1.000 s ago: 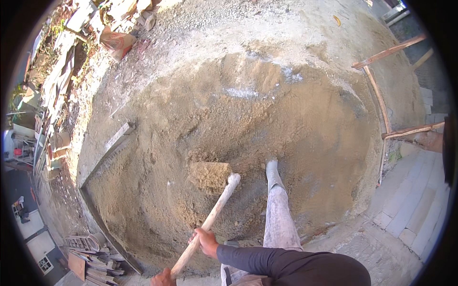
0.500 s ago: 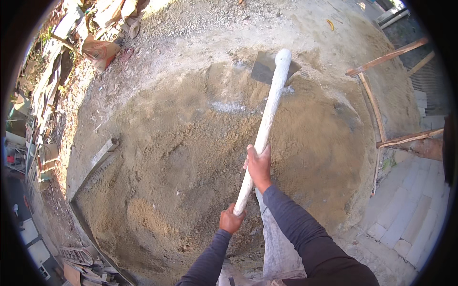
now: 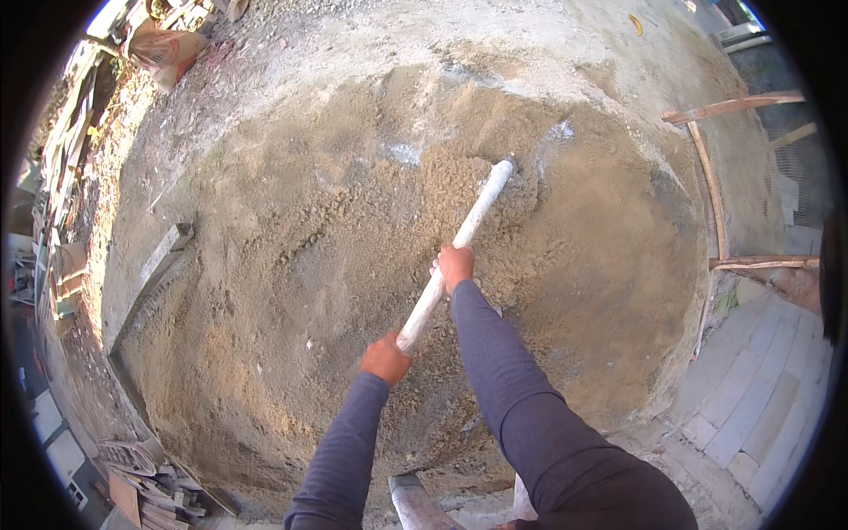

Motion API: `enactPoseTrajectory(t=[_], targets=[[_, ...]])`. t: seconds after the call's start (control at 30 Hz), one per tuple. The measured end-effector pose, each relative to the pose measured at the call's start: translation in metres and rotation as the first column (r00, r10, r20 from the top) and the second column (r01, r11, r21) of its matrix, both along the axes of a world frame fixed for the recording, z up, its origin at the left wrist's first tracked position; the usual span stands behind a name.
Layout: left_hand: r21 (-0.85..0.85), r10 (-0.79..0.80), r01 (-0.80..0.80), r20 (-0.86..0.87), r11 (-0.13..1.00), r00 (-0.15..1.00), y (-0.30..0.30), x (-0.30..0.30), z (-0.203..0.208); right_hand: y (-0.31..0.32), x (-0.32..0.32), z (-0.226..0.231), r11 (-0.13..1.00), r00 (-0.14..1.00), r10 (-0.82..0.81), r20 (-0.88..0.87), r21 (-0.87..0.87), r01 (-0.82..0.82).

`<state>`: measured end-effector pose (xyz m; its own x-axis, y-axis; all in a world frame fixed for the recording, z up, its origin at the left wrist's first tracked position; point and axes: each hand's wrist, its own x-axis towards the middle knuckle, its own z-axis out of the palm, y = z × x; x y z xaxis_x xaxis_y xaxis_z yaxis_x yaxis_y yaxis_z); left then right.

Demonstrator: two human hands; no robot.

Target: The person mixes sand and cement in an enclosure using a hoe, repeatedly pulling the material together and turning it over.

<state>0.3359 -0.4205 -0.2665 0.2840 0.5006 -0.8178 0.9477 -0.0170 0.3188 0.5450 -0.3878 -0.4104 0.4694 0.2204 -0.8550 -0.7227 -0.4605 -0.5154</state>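
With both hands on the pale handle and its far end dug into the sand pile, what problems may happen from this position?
1. The blade end of the pale handle is buried in the sand pile, so it may stick and jerk both grips.
2. The left hand holds the very end of the handle; it might slip off under a hard pull. The right hand sits higher up.
3. A wooden frame stands at the pile's right edge; thrown sand could hit it.
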Motion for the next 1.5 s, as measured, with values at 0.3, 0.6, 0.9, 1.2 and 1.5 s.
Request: enactPoseTrajectory(t=[0.3, 0.6, 0.9, 1.2, 1.5], targets=[[0.074, -0.068, 0.106, -0.396, 0.992, 0.916, -0.125, -0.274, 0.318, -0.136, -0.310, 0.285, 0.990, 0.895, -0.124, -0.429, 0.013, 0.143], [0.066, 0.790, -0.788, -0.098, 0.612, 0.605, -0.446, -0.526, 0.372, -0.214, -0.364, 0.453, 0.902, 0.651, 0.428, -0.627, 0.335, -0.271], [0.066, 0.554, -0.660, 0.485, 0.749, 0.677, -0.064, 0.050, 0.026, 0.049, -0.019, 0.203, 0.756, 0.599, 0.534, 0.597, -0.020, -0.655], [-0.277, 0.565, -0.502, 0.240, 0.819, 0.790, 0.057, 0.142, -0.047, 0.116, 0.099, -0.001, 0.755, 0.677, 0.650, 0.345, -0.194, -0.626], [-0.066, 0.412, -0.409, 0.042, 0.910, 0.910, -0.084, -0.091, 0.070, -0.042, -0.128, 0.088, 0.847, 0.847, 0.530, -0.047, -0.014, -0.531]])
